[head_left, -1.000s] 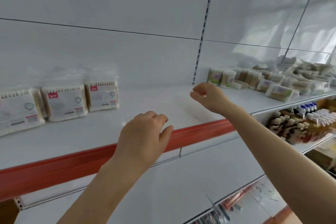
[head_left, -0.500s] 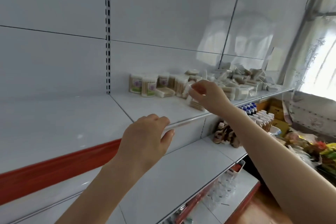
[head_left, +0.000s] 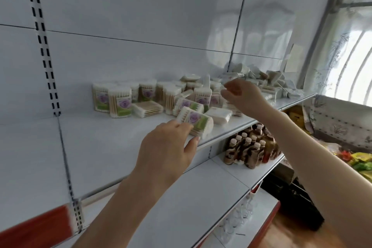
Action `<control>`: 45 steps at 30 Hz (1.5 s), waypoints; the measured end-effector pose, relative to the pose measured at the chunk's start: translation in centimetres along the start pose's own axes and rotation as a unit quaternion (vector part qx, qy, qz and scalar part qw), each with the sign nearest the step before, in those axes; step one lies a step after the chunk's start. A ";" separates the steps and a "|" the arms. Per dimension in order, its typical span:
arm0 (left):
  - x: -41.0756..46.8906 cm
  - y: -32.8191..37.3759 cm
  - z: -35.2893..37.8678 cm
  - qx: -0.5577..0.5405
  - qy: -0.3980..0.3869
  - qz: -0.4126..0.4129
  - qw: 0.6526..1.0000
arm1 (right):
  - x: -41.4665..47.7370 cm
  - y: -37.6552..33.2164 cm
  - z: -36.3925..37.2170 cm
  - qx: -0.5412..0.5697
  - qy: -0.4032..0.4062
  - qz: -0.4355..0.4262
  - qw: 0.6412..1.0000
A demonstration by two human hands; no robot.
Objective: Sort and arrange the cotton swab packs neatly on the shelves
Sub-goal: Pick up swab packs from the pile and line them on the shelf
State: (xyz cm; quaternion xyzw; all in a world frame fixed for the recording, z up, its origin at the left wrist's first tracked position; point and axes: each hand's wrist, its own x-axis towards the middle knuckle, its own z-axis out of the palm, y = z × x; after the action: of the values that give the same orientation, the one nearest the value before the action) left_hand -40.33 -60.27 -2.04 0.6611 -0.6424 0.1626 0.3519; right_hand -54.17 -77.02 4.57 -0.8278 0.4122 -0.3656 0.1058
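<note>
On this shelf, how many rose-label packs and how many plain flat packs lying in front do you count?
Rose-label packs: 7 with labels showing
Plain flat packs: 2
Total: 9; the heap at the back right is too jumbled to count.

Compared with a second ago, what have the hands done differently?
The left hand, empty before, has moved forward and taken hold of the lying clear plastic cotton swab pack with a purple rose label. The right hand stays raised over the jumbled pile of swab packs. The other packs on the white shelf look unmoved.
</note>
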 end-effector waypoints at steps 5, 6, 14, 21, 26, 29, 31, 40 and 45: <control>2.9 1.5 3.4 0.021 0.053 0.049 0.997 | 2.8 3.9 -0.2 0.003 0.012 0.014 1.000; 3.4 1.9 3.8 0.023 0.055 0.056 0.997 | 3.2 4.6 -0.1 0.009 0.009 0.017 1.000; 8.5 5.8 9.0 0.024 0.047 0.060 0.997 | 9.3 10.7 -0.9 0.039 0.006 -0.009 0.999; 12.6 7.2 12.9 0.087 0.053 -0.027 0.994 | 14.5 16.2 -1.5 0.049 -0.067 -0.078 0.994; 13.0 7.7 13.4 0.137 0.097 -0.098 0.981 | 17.8 16.7 -1.2 0.068 -0.117 -0.140 0.981; 12.7 8.2 13.4 0.152 0.100 -0.124 0.975 | 18.8 16.9 -0.6 0.069 -0.148 -0.147 0.976; 12.4 8.6 13.3 0.161 0.106 -0.137 0.972 | 18.7 16.9 -0.3 0.076 -0.165 -0.148 0.972; 10.3 8.7 11.5 0.193 0.136 -0.149 0.960 | 11.6 11.9 1.6 0.027 -0.311 -0.304 0.900; 9.4 8.1 10.6 0.180 0.148 -0.147 0.961 | 10.7 9.8 3.4 -0.152 -0.373 -0.284 0.870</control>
State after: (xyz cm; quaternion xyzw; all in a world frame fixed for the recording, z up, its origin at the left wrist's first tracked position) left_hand -49.49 -73.76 -1.09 0.7694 -0.4390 0.3176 0.3382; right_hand -53.54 -91.83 3.02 -0.9898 0.1394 0.0234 0.0165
